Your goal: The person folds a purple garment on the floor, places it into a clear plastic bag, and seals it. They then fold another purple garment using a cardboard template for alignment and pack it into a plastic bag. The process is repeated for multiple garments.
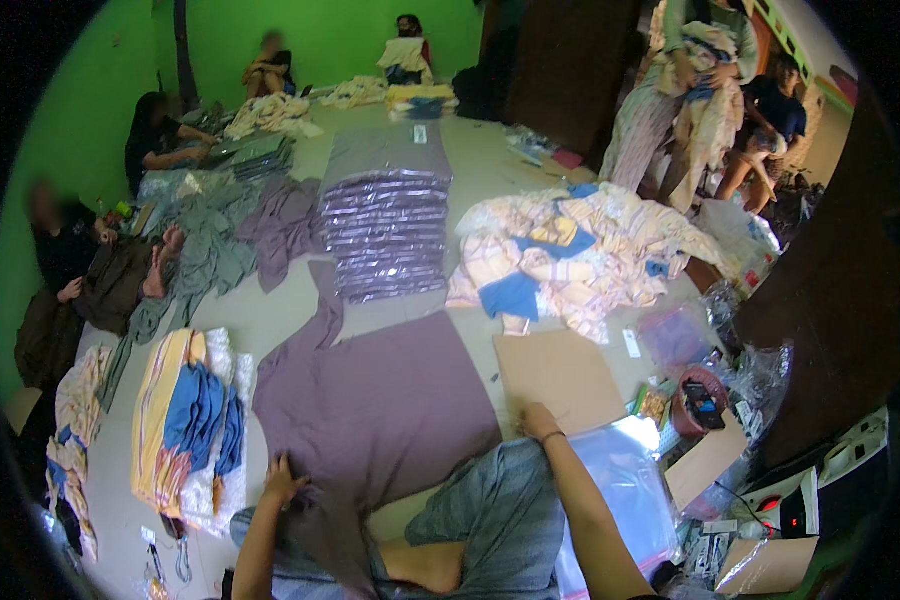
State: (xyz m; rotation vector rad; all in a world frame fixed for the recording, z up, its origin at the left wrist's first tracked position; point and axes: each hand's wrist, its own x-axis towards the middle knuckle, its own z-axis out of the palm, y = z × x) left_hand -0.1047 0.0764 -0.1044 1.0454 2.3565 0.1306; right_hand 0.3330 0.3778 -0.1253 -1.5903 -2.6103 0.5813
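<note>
A purplish-brown garment (400,400) lies spread on the floor before my crossed legs, one sleeve stretching away and its near part draped over my lap. My left hand (285,482) rests on its left edge, fingers apart. A flat tan cardboard sheet (560,378) lies to the right of the garment. At the sheet's near-left edge, my right hand (538,422) has its fingers curled on the cardboard; the fingertips are partly hidden. Beside my right forearm is a pile of clear plastic bags (615,490).
Beyond the garment stands a stack of bagged, folded brown clothes (385,235). Striped cream-and-blue clothes (580,255) are heaped at right, with a folded pile (185,420) at left. A pink basket (700,400) and a fan (785,505) are at right. Several people sit or stand around.
</note>
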